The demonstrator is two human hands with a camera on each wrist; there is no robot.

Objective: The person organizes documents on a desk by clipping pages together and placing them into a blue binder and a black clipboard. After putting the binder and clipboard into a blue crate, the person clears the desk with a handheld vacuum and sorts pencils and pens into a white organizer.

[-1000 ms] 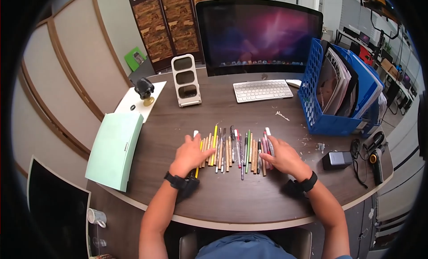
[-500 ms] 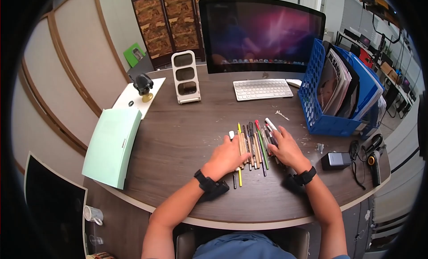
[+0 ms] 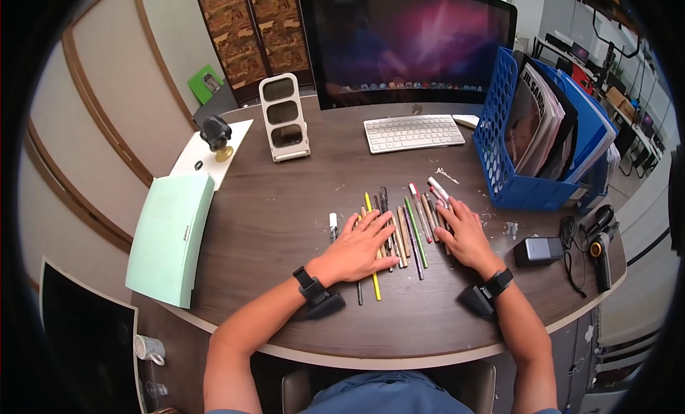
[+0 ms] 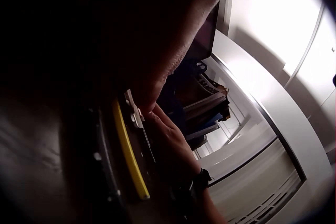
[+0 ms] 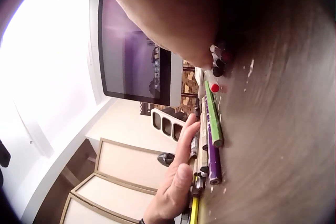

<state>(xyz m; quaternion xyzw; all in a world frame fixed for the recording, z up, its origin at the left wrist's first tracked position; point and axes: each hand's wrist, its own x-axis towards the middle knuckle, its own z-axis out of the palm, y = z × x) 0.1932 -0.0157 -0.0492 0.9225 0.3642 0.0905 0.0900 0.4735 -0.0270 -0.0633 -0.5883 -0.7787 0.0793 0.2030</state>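
Pens and pencils lie side by side in a loose row on the desk (image 3: 285, 214). My left hand (image 3: 353, 253) lies palm down over the row's left part, fingers spread, and hides some of them. From under it sticks a yellow pencil (image 3: 377, 287), also seen in the left wrist view. A white-capped marker (image 3: 333, 226) lies left of that hand. My right hand (image 3: 469, 237) rests at the row's right end, its fingers over several pens near a white marker (image 3: 437, 188). Between the hands lie a green pencil (image 5: 214, 116) and a purple pencil (image 5: 213, 161).
Behind the row are a white keyboard (image 3: 414, 134), a monitor (image 3: 407, 50) and a white three-slot stand (image 3: 284, 118). A blue file holder (image 3: 531, 191) stands at right, near a dark box (image 3: 538, 251) and cables. A mint-green box file (image 3: 170, 239) lies left. Pale scraps (image 3: 447, 175) dot the desk.
The left hand first swept right, bunching the pencils towards the right hand. Since then it has shifted slightly left and spread its fingers; the white-capped marker now lies apart to its left.
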